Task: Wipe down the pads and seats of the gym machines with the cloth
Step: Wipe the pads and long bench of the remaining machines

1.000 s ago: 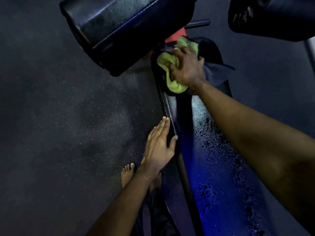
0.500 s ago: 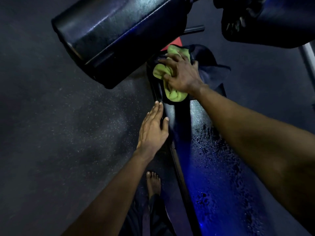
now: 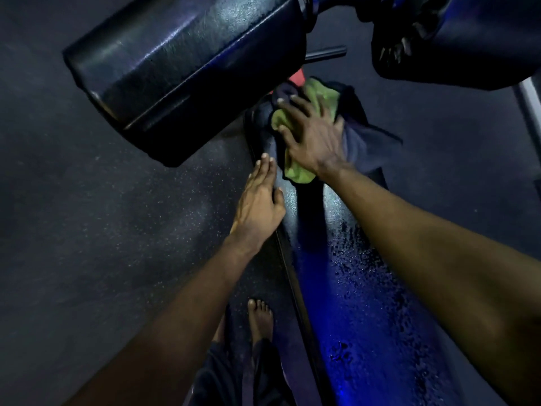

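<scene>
**Cloth pressed on the far end of the pad**

The right hand (image 3: 313, 139) lies with spread, nearly straight fingers on the green cloth (image 3: 298, 172) and presses it flat on the far end of the long pad (image 3: 366, 288), probably to wipe there. The left hand (image 3: 257, 206), flat and holding nothing, rests on the pad's left edge, likely for support.

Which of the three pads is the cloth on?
The long bench pad: the right hand presses the green cloth on its far end; both bulky pads above are untouched.
</scene>
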`<state>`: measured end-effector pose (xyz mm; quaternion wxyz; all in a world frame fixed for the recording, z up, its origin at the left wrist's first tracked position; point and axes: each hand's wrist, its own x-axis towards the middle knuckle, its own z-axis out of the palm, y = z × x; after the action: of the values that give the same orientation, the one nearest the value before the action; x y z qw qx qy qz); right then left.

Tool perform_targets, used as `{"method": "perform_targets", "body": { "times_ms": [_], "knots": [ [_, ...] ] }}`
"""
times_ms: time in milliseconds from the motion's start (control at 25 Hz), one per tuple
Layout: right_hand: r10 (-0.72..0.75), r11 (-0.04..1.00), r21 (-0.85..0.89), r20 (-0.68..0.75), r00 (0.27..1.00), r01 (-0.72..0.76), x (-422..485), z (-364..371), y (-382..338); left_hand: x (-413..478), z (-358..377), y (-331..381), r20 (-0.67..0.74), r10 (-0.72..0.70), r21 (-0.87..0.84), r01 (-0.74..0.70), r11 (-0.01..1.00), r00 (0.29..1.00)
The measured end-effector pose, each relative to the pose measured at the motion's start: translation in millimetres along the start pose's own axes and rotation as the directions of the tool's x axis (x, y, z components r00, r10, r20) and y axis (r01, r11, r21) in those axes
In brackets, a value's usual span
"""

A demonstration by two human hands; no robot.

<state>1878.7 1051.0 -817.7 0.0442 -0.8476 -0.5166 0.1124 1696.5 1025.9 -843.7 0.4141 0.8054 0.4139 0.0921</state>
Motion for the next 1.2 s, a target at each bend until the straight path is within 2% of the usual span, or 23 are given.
{"method": "perform_targets", "body": {
  "times_ms": [80,200,320,440,520,640,760,920,1000,1080,1200],
  "knots": [
    [-0.101,0.993,-0.053,0.052,0.994,0.103,16,0,-8,-2,2,-4,-0.006,-0.006,0.01,0.006,1.0,1.0],
    [-0.104,0.994,-0.03,0.035,0.994,0.106,22,0,10,-2,0,-5,0.0,-0.003,0.058,0.003,0.998,1.0],
    [0.098,0.99,0.105,-0.055,0.994,-0.092,18,1,23,0,-6,-4,0.015,0.016,0.169,-0.018,0.985,1.0],
    [0.422,0.894,0.218,-0.11,0.9,-0.392,-14,3,28,7,-14,0,0.037,0.02,0.24,-0.029,0.97,0.999],
    [0.495,0.842,0.285,-0.073,0.866,-0.458,-51,5,35,20,-20,7,0.082,0.065,0.236,-0.083,0.968,0.994],
    [0.477,0.863,0.21,-0.035,0.878,-0.46,-76,7,42,50,-15,24,0.178,0.15,0.217,-0.187,0.958,0.973],
    [0.44,0.889,0.166,-0.045,0.897,-0.428,-25,-6,50,63,-3,29,0.191,0.147,0.27,-0.196,0.942,0.97],
    [0.408,0.88,0.259,0.015,0.913,-0.398,7,-18,66,62,3,18,0.191,0.149,0.332,-0.207,0.92,0.97],
    [0.45,0.854,0.291,0.0,0.893,-0.431,-28,-10,70,63,2,23,0.198,0.137,0.339,-0.199,0.92,0.97],
    [0.549,0.792,0.318,0.002,0.836,-0.521,-79,-4,69,64,0,28,0.214,0.114,0.34,-0.183,0.923,0.97],
    [0.619,0.755,0.243,0.041,0.785,-0.609,-128,4,65,62,-2,31,0.23,0.081,0.332,-0.156,0.93,0.97]
  ]
}}
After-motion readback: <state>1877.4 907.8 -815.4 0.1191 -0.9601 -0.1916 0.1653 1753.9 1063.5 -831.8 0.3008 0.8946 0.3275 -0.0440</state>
